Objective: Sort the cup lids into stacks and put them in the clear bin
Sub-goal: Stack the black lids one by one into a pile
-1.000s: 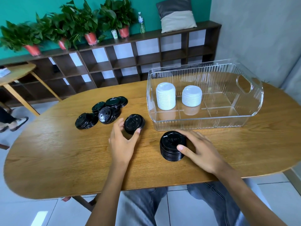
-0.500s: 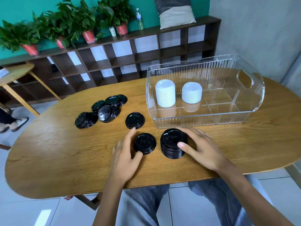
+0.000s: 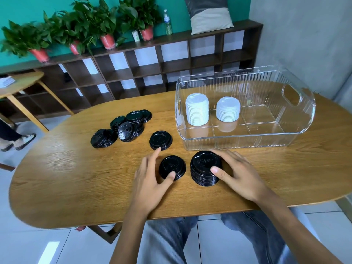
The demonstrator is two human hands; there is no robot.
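Black lid stack [image 3: 206, 168] before clear bin [image 3: 245, 138]

Potted plants [image 3: 106, 25], water bottle [image 3: 167, 22], cushion [image 3: 208, 15] atop cubby shelf [image 3: 152, 61].
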